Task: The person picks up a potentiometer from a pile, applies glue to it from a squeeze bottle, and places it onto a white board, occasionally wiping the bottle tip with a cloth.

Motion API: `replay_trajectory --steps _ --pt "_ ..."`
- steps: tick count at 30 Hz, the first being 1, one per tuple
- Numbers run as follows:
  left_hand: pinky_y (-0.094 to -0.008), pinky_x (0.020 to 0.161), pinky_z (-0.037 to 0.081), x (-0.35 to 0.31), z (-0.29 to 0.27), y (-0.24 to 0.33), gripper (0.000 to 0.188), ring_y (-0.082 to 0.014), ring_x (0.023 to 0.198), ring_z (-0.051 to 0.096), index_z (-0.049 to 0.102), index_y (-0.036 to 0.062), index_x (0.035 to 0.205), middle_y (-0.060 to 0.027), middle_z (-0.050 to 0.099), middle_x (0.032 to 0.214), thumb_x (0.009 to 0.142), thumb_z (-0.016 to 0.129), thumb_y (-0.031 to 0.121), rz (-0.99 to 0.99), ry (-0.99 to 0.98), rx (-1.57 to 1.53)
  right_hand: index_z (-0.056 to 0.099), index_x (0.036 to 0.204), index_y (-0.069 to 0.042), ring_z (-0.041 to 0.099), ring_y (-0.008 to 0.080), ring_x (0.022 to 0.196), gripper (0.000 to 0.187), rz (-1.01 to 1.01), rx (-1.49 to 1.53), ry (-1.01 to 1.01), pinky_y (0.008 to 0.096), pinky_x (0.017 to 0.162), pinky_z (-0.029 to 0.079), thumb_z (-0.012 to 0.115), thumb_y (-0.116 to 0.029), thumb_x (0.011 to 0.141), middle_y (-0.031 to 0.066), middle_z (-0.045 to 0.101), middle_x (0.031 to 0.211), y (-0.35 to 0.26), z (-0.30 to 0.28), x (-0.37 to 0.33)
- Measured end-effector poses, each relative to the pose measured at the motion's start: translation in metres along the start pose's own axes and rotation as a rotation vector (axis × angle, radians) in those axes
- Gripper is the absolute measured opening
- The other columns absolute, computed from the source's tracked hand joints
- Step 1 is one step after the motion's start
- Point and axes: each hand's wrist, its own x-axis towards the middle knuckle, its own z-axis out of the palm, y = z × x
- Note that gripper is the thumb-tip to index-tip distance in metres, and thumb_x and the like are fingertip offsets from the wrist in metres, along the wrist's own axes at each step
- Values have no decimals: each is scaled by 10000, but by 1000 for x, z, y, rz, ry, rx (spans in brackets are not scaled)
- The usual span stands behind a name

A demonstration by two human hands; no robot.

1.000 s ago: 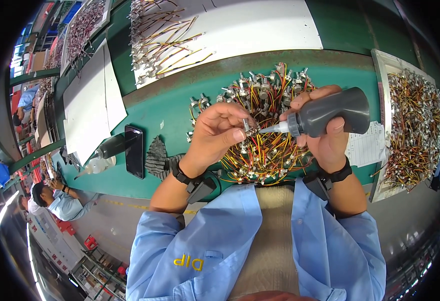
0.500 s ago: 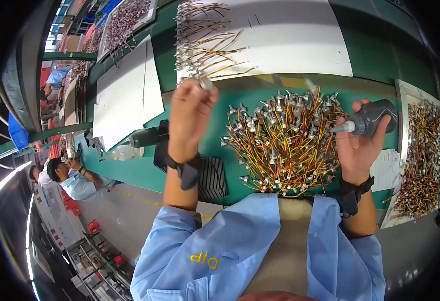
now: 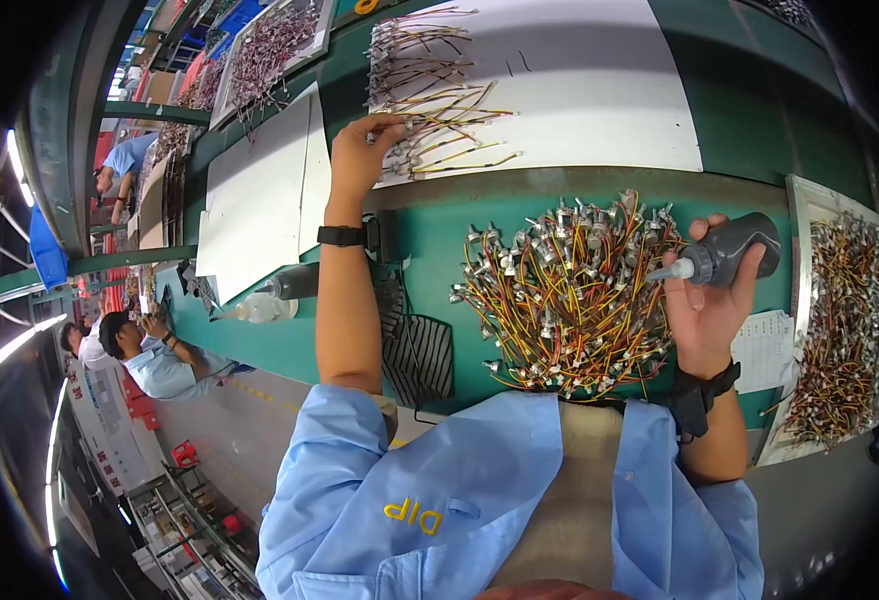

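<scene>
My left hand (image 3: 361,155) reaches to the white board (image 3: 589,90), its fingers pinched on a small metal wired component whose body they mostly hide. Along that board's left edge lies a row of such wired components (image 3: 399,60), with yellow, red and black leads pointing right. My right hand (image 3: 701,320) is wrapped round a dark grey squeeze bottle (image 3: 741,250), tilted so its pale nozzle points left. Beneath and beside the nozzle spreads a large heap of wired components (image 3: 569,300), metal heads outward and leads bunched toward me.
At the right a framed tray (image 3: 804,240) is full of wired components, next to a paper sheet (image 3: 762,350). Another dark bottle (image 3: 297,282), a clear bottle (image 3: 264,308) and striped cloth (image 3: 419,355) lie left. White boards (image 3: 259,190) stand farther left; a co-worker (image 3: 164,360) sits beyond.
My left hand has moved forward and slightly left, from the board's near edge to the row on it. My right hand has shifted slightly, still holding the squeeze bottle.
</scene>
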Motion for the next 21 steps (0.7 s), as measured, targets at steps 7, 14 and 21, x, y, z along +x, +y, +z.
replay_trajectory --steps 7,14,21 --pt "-344 815 466 0 4 -1 146 -228 905 613 729 74 918 -86 694 905 791 717 146 206 137 247 493 1168 -79 596 190 961 505 52 30 31 389 865 506 463 -532 948 88 588 1070 0 -2 -1" --pt "-363 819 465 -2 2 -2 128 -261 900 606 731 80 878 -80 685 897 761 725 134 234 126 317 493 1169 -79 604 193 943 498 47 20 5 387 865 516 468 -525 948 92 585 1074 0 -3 1" --pt "-344 820 467 -3 0 -6 144 -247 906 611 728 77 898 -78 685 911 764 717 127 231 151 261 492 1172 -77 608 194 930 500 50 28 1 386 862 520 468 -523 948 96 580 1079 0 -3 0"
